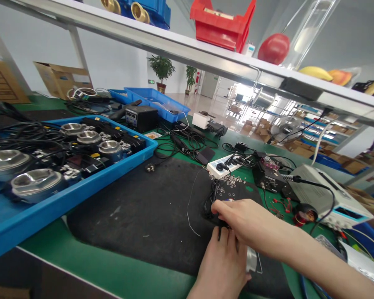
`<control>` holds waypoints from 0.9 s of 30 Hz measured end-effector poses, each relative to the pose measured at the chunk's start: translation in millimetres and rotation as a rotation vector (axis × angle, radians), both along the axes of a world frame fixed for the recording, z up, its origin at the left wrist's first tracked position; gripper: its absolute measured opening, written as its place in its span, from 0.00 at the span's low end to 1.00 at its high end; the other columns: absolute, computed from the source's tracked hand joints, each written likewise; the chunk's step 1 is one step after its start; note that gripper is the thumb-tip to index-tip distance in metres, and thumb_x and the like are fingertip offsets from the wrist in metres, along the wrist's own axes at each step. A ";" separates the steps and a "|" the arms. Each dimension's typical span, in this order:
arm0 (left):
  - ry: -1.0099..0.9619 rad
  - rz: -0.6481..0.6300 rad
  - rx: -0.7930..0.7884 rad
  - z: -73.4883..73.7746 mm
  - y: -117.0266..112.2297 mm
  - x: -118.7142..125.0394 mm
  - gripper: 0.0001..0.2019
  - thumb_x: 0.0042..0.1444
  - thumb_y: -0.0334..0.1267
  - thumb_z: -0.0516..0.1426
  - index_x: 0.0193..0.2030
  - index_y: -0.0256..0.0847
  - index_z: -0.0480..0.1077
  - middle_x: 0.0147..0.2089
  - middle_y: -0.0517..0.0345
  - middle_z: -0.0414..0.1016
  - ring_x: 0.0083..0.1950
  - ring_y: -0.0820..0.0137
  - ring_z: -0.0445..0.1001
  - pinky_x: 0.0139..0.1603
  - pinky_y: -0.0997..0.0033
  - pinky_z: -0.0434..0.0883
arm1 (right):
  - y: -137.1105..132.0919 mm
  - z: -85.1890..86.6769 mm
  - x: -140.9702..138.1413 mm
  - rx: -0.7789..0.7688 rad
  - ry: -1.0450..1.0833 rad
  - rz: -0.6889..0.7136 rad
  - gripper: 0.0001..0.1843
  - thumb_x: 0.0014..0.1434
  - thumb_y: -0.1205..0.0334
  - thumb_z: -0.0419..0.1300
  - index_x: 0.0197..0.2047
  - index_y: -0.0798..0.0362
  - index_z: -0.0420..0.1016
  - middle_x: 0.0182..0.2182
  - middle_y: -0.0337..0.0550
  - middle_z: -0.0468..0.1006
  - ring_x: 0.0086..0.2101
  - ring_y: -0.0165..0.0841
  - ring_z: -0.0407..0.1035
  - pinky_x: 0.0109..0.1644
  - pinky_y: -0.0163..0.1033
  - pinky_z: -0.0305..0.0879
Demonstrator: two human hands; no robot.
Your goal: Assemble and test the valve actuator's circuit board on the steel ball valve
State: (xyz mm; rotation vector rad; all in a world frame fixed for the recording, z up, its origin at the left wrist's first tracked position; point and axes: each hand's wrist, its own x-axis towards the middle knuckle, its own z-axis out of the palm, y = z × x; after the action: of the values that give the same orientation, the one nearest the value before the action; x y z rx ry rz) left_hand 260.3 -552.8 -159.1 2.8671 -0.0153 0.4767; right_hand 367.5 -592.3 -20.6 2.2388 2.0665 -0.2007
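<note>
While both hands meet on a black cable, finger grip cannot be told.

Both hands on black mat (cluttered bench)

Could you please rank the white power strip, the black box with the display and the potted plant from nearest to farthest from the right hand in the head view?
From the right hand:
1. White power strip, just beyond the fingers on the mat's far edge.
2. Black box with the display, farther back to the left.
3. Potted plant, far off on the floor behind the bench.
</note>
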 end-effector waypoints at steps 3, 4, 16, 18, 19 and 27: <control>-0.004 -0.050 0.037 -0.3 5.8 0.1 0.35 0.55 0.57 0.69 0.59 0.30 0.72 0.58 0.32 0.75 0.60 0.44 0.73 0.58 0.46 0.74 | 1.6 -0.3 -0.3 -0.021 0.018 0.014 0.12 0.62 0.78 0.55 0.43 0.50 0.66 0.37 0.39 0.79 0.32 0.34 0.74 0.32 0.37 0.55; -0.010 -0.070 0.049 -1.4 9.3 0.3 0.35 0.56 0.57 0.68 0.60 0.30 0.72 0.58 0.32 0.75 0.60 0.45 0.73 0.59 0.47 0.74 | 0.9 -0.5 -0.3 -0.026 0.035 0.011 0.12 0.63 0.77 0.55 0.43 0.50 0.66 0.37 0.39 0.79 0.32 0.33 0.74 0.32 0.36 0.55; -0.170 -0.363 0.219 -21.7 39.8 18.3 0.30 0.71 0.57 0.50 0.63 0.30 0.68 0.58 0.36 0.76 0.58 0.49 0.75 0.59 0.53 0.72 | 8.3 -18.6 4.2 0.109 0.802 -0.372 0.14 0.66 0.58 0.60 0.30 0.51 0.62 0.24 0.30 0.61 0.28 0.28 0.55 0.31 0.35 0.50; -0.215 -0.370 0.237 -25.2 41.1 18.9 0.31 0.72 0.57 0.46 0.63 0.29 0.67 0.56 0.34 0.76 0.57 0.49 0.75 0.59 0.51 0.72 | 7.1 -22.8 9.0 0.110 1.025 -0.433 0.25 0.72 0.46 0.55 0.27 0.51 0.56 0.24 0.30 0.54 0.27 0.27 0.50 0.30 0.35 0.48; -0.249 -0.366 0.245 -27.0 41.7 19.2 0.31 0.72 0.57 0.45 0.63 0.29 0.67 0.56 0.34 0.76 0.57 0.49 0.75 0.60 0.51 0.72 | 5.2 -24.7 11.6 0.103 1.118 -0.447 0.28 0.72 0.42 0.54 0.27 0.50 0.54 0.25 0.31 0.52 0.27 0.27 0.48 0.29 0.35 0.47; -0.392 -0.289 0.271 -33.3 39.7 23.9 0.11 0.63 0.32 0.56 0.52 0.37 0.71 0.42 0.48 0.78 0.42 0.58 0.80 0.44 0.59 0.79 | -24.1 -35.7 30.8 0.081 1.418 -0.400 0.28 0.72 0.39 0.55 0.28 0.52 0.63 0.26 0.34 0.61 0.29 0.28 0.54 0.32 0.35 0.53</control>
State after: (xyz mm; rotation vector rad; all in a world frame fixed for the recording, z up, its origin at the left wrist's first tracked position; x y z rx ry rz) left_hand 284.2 -513.2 -192.3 2.8995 -0.5935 1.0308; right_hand 398.2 -616.4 -56.3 2.8298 1.8010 -2.2888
